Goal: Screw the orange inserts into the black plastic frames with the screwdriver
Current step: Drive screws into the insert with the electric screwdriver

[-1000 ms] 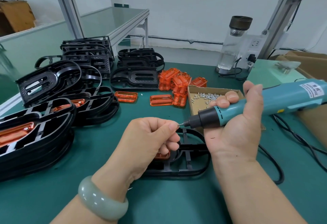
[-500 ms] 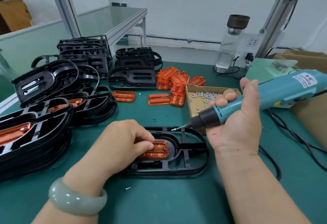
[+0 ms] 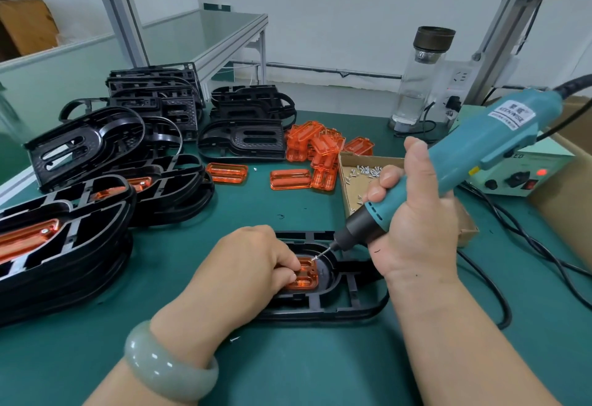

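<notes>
1. A bracelet point(image 3: 169, 370) circles the left wrist at 7 o'clock, above the green mat point(image 3: 288, 380).
2. A loose screw point(image 3: 235, 338) lies on the mat, just at 7 o'clock of the frame point(image 3: 352, 309).
3. The left hand point(image 3: 243, 274) has its fingers curled and pressed together, the tips pinching the 9 o'clock end of the insert point(image 3: 304, 279).
4. The insert sits in the frame's rounded pocket; the frame lies flat at centre.
5. The right hand point(image 3: 413, 223), at 2 o'clock of the insert, wraps all its fingers round the screwdriver point(image 3: 464, 155), thumb up along the barrel. The tool leans toward 2 o'clock, and its bit holds a screw point(image 3: 315, 257) at the insert's 12 o'clock corner.
6. A box point(image 3: 352, 178) of screws stands behind that hand.
7. Loose inserts point(image 3: 317, 149) lie at 12 o'clock.
8. Frame stacks point(image 3: 80, 245) fill 9 to 11 o'clock, some with inserts fitted.
9. A power unit point(image 3: 525, 171) with a red lamp lit stands at 2 o'clock, and a bottle point(image 3: 419, 79) at 1 o'clock.
</notes>
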